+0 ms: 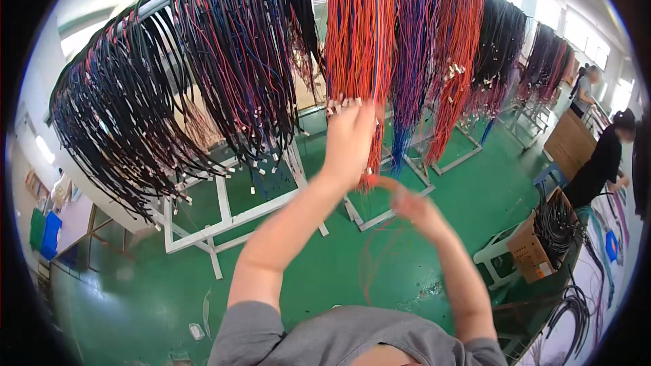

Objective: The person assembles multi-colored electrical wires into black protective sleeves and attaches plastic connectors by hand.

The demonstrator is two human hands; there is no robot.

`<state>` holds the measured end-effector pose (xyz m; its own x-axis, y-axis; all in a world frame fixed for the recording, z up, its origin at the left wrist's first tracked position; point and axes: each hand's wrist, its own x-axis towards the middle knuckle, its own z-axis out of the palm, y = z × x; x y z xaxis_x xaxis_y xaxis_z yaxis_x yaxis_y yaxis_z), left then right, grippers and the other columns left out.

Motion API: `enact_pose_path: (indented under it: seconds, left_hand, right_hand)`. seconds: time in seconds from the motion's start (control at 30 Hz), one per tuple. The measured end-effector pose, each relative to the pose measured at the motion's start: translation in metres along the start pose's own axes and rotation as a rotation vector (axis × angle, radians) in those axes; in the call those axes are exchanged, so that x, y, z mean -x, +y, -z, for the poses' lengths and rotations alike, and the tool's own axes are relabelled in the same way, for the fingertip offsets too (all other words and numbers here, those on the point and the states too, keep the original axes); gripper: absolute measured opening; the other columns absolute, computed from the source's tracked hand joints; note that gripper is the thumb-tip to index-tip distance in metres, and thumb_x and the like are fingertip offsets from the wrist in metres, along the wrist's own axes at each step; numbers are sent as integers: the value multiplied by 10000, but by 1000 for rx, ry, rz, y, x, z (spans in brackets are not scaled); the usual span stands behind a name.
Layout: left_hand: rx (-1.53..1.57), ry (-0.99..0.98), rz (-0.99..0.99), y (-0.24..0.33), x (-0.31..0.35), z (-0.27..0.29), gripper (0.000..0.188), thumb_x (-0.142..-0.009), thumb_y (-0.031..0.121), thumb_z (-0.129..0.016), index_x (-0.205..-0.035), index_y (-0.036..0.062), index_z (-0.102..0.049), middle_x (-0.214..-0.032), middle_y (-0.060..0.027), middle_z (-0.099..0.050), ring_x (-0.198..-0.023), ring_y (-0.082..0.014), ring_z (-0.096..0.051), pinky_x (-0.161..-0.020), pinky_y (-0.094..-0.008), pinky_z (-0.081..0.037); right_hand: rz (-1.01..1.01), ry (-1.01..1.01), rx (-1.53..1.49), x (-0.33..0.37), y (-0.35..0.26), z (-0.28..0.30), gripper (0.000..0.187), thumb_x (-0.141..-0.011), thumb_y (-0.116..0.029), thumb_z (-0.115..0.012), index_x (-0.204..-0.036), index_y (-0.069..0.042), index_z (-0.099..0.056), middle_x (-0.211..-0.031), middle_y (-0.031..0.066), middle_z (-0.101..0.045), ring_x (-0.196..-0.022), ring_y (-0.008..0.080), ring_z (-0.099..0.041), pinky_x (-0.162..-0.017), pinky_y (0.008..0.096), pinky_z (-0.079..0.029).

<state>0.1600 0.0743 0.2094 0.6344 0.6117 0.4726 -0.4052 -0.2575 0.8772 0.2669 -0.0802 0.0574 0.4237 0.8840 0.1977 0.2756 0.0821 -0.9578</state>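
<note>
A thick bundle of orange wires (359, 34), mixed with some blue strands, hangs from the rail straight in front of me. My left hand (349, 139) is raised to its lower part and closed around strands there, beside a row of small white connectors (344, 103). Below that hand the orange ends (374, 156) hang on down. My right hand (415, 207) is lower and to the right, close to those ends. Motion smears its fingers, so their grip cannot be made out. Faint red wires (368, 264) trail beneath, blurred too.
Black cable bundles (230, 47) hang to the left; purple-blue wires (415, 47) and more orange ones (458, 47) to the right. White metal stands (227, 220) rest on the green floor. At right are a cardboard box of black cables (532, 254), a stool (498, 257) and two people.
</note>
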Motion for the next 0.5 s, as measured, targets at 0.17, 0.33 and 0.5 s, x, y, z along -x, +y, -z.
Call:
enact_pose_path:
  seconds: [0.17, 0.33, 0.5]
  left_hand:
    - [-474, 61, 67, -34, 167, 34, 198, -826, 155, -431, -738, 11, -536, -546, -61, -455, -493, -125, -435, -457, -267, -347]
    - [-969, 65, 73, -61, 297, 99, 97, -774, 93, -475, -775, 9, -522, -696, -136, -552, -605, -301, -536, -528, -356, -426]
    - [-1219, -136, 677, -107, 451, 168, 131, -754, 216, -485, -815, 109, -528, -730, -118, -560, -679, -314, -552, -538, -425, -431]
  right_hand:
    - [48, -276, -696, -119, -189, -16, 291, -820, -251, -468, -1000, -26, -509, -866, 102, -586, -823, 196, -566, -812, 367, -400]
    - [119, -49, -901, -230, -257, 25, 156, -861, -121, -378, -865, 16, -453, -554, -38, -344, -436, 48, -284, -373, 168, -246]
    - [323, -246, -1069, -318, -276, 117, 138, -885, -125, -317, -848, -20, -399, -520, -48, -259, -403, 51, -224, -363, 182, -205]
